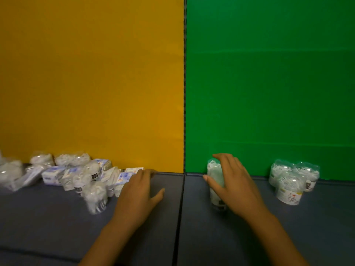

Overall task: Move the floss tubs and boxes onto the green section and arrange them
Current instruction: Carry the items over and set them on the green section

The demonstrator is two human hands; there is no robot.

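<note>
Along the lower left of the frame, a loose heap of floss tubs and boxes [73, 175] is lying against the foot of the yellow panel [92, 73], blurred enough that I cannot tell how many there are. One clear tub [96, 196] is standing apart at the near edge of that heap, closest to the viewer.

Just right of the heap, the left hand [138, 191] is reaching in with fingers straight and spread, holding nothing; its fingertips are touching or nearly touching a blue-and-white box [127, 174] at the heap's right end.

Right of the dark seam [184, 93] in the centre, the right hand [230, 181] is wrapping its fingers and thumb around an upright floss tub [215, 181], which is sitting on the grey surface [211, 237] in front of the green panel [269, 83], close to the seam.

Toward the lower right, a cluster of three tubs [292, 179] is already standing together below the green panel, well apart from the held tub.

The task looks early, with most items still on the yellow side. The chief risk seems to be the left hand: sweeping into a loosely piled heap with open fingers could knock the lone tub over or send it rolling toward the table's near edge. The held tub, tall and narrow, may tip if released off-balance, and setting it down hard against the cluster could topple those three.
</note>
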